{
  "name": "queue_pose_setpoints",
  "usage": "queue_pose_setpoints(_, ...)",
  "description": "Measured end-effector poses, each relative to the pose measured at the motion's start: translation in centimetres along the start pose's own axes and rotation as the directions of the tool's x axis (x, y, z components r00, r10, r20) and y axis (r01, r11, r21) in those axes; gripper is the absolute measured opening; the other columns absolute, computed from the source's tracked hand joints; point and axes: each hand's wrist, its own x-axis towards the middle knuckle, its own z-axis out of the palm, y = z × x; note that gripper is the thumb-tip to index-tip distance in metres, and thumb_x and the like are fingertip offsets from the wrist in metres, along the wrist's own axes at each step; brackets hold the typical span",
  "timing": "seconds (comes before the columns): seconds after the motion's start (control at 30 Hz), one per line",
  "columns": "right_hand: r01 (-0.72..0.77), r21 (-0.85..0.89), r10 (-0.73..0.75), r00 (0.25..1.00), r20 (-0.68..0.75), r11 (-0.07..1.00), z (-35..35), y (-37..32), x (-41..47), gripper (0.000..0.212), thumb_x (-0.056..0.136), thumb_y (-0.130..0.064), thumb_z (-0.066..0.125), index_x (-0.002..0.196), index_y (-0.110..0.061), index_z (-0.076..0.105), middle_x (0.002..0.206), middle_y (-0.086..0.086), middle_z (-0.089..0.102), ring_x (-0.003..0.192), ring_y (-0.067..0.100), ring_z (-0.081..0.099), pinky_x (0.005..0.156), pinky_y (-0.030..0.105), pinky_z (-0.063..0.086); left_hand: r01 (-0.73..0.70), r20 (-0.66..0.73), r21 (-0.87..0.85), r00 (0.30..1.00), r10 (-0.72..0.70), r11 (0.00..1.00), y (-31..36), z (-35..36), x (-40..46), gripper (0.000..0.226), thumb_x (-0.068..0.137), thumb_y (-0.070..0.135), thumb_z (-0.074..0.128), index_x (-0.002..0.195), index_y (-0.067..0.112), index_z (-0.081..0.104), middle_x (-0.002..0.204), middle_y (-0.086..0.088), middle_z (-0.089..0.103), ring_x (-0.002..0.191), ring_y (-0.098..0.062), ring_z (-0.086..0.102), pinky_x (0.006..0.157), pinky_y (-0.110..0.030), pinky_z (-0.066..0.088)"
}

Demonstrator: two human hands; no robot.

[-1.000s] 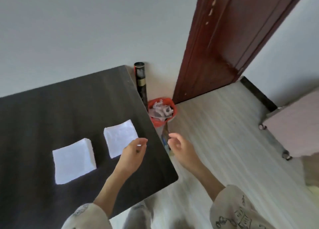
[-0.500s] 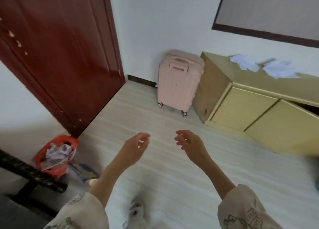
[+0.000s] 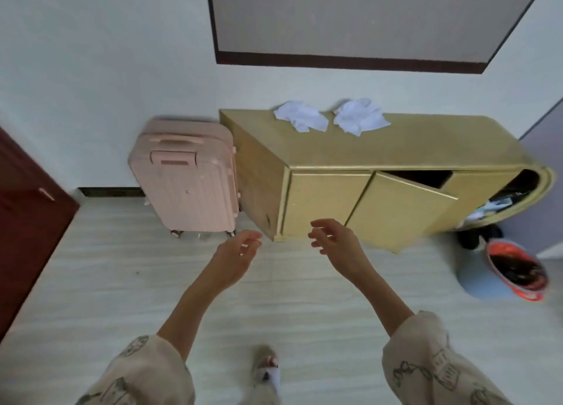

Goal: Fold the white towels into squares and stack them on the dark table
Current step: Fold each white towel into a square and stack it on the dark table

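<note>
White towels (image 3: 301,119) crumpled atop cabinet (image 3: 396,148)

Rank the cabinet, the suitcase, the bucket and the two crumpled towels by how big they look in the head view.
1. cabinet
2. suitcase
3. bucket
4. left towel and right towel: they look alike, so unranked. Both lie farthest away, so they may look smaller than they are.

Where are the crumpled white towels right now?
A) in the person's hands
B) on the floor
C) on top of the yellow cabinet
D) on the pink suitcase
C: both white towels lie crumpled on top of the yellow cabinet, while the left hand and right hand hold nothing.
</note>
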Motion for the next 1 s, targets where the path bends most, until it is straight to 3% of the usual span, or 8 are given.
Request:
queue_pose_setpoints(0.13,-0.005,0.031,0.007,0.998,-0.064,1.000,-4.7,-0.8,7.4,0.020,0.094,-0.017,0.051,0.112,-0.015,0.060,0.097,0.002,0.067,0.082,0.013,0.065,0.080,0.029,0.052,-0.047,0.064,0.039,0.997,0.044,0.998,4.0,1.0,9.5,0.027,0.096,0.015,0.044,0.119,0.007,0.056,0.115,-0.010,0.063,0.101,-0.023,0.061,0.083,-0.025,0.046)
queue_pose_setpoints(0.33,-0.051,0.065,0.056,0.995,-0.087,0.997,-9.7,0.4,18.5,0.018,0.095,-0.015,0.050,0.109,-0.015,0.059,0.092,-0.001,0.066,0.078,0.009,0.063,0.075,0.025,0.050,-0.037,0.175,0.091,0.984,0.021,0.995,7.4,3.7,21.4,0.031,0.098,0.018,0.041,0.126,0.009,0.051,0.117,-0.002,0.059,0.109,-0.016,0.056,0.086,-0.017,0.038)
queue_pose_setpoints(0.5,-0.049,0.060,0.050,0.999,-0.015,0.997,-13.7,1.4,30.1,0.013,0.093,-0.015,0.052,0.102,-0.018,0.061,0.092,0.005,0.068,0.076,0.014,0.063,0.075,0.028,0.049,0.028,0.105,0.056,0.994,-0.033,0.998,9.1,6.4,32.0,0.026,0.095,0.014,0.047,0.120,0.008,0.055,0.107,-0.001,0.059,0.099,-0.014,0.057,0.082,-0.017,0.040)
queue_pose_setpoints(0.67,-0.031,-0.006,0.031,0.998,0.059,1.000,-18.2,1.6,40.8,0.015,0.092,-0.016,0.053,0.103,-0.017,0.062,0.090,0.002,0.067,0.083,0.019,0.064,0.079,0.033,0.050,0.134,0.027,0.032,0.990,-0.135,0.990,11.4,9.4,41.9,0.022,0.093,0.011,0.050,0.112,0.009,0.060,0.107,-0.008,0.065,0.094,-0.019,0.060,0.084,-0.026,0.046)
queue_pose_setpoints(0.77,-0.036,-0.076,0.044,0.993,0.108,0.996,-19.9,2.2,46.3,0.018,0.092,-0.019,0.053,0.107,-0.016,0.063,0.095,0.002,0.068,0.087,0.018,0.064,0.084,0.032,0.050,0.170,0.031,0.082,0.984,-0.173,0.982,11.7,11.2,46.4,0.024,0.092,0.011,0.051,0.115,0.008,0.060,0.112,-0.008,0.065,0.101,-0.021,0.061,0.091,-0.028,0.044)
queue_pose_setpoints(0.9,-0.053,-0.166,0.084,0.979,0.185,0.985,-20.2,3.4,52.2,0.022,0.093,-0.020,0.051,0.111,-0.014,0.062,0.103,0.004,0.067,0.090,0.018,0.062,0.086,0.029,0.046,0.216,0.047,0.196,0.972,-0.229,0.957,10.9,12.1,52.3,0.033,0.093,0.011,0.050,0.125,0.008,0.054,0.131,-0.006,0.054,0.122,-0.019,0.049,0.096,-0.019,0.031)
queue_pose_setpoints(1.0,-0.051,-0.255,0.110,0.969,0.222,0.965,-19.8,4.3,56.4,0.025,0.094,-0.020,0.049,0.115,-0.013,0.061,0.106,0.002,0.066,0.091,0.016,0.060,0.085,0.027,0.043,0.206,0.076,0.299,0.968,-0.238,0.932,9.3,12.3,57.0,0.038,0.094,0.010,0.045,0.132,0.008,0.045,0.140,-0.008,0.045,0.130,-0.021,0.041,0.104,-0.022,0.026)
